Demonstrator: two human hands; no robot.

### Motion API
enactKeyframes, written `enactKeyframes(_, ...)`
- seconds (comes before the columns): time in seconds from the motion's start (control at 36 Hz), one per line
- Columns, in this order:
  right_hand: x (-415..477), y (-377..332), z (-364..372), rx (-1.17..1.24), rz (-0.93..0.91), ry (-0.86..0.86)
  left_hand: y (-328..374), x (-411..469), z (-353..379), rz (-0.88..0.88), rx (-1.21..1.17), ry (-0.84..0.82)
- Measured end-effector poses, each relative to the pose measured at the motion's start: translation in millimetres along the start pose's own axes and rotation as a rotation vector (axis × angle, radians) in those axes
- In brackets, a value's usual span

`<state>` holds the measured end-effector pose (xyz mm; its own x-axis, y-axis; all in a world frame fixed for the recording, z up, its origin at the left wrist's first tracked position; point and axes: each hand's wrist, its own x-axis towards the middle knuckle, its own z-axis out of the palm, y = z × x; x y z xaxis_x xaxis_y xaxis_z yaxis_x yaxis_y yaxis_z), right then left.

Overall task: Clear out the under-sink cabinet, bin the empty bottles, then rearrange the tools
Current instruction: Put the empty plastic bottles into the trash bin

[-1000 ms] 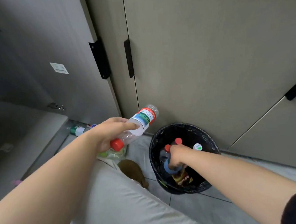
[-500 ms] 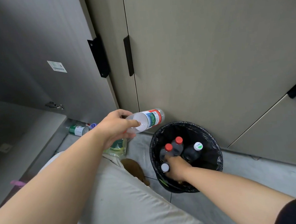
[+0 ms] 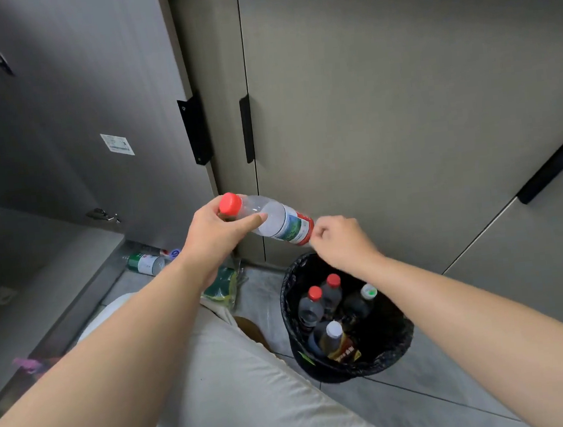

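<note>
Head camera, looking down: a clear bottle [image 3: 275, 220] with a red cap [image 3: 230, 203] and a green-and-red label hangs tilted in mid-air, cap end up and to the left, its base just above the far rim of a black-lined bin [image 3: 401, 346]. The left hand [image 3: 217, 236] grips it at the neck, thumb laid along the shoulder. The right hand [image 3: 343, 241] sits at the bottle's base with its fingers [image 3: 320, 233] curled; whether they touch the bottle cannot be told. Four bottles stand inside the bin: two red-capped bottles [image 3: 314, 293], a green-capped bottle [image 3: 369, 291] and a white-capped bottle [image 3: 333, 329] with a brown label. The bin stands on the tiled floor [image 3: 429, 405], close against closed grey cabinet doors [image 3: 399, 98]. To the left, by the open cabinet's bottom edge, a green-labelled bottle [image 3: 145, 263] lies on its side, and a green packet [image 3: 221, 284] lies beside the person's pale trousers [image 3: 221, 391]. An open door [image 3: 74, 112] carries a white sticker [image 3: 117, 144].
</note>
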<state>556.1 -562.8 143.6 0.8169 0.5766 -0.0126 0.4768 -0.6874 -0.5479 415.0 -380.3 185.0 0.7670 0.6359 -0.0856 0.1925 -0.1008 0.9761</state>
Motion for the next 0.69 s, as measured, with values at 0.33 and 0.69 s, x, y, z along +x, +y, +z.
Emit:
enactKeyframes(0.33,-5,-59,-44,0.170,-0.459,-0.050,9,-15,18,0.165,0.044,-0.282)
enactKeyframes(0.69,-8,-4,-42,-0.017,-0.215,-0.199,-10,-4,27,0.166,0.490,-0.254)
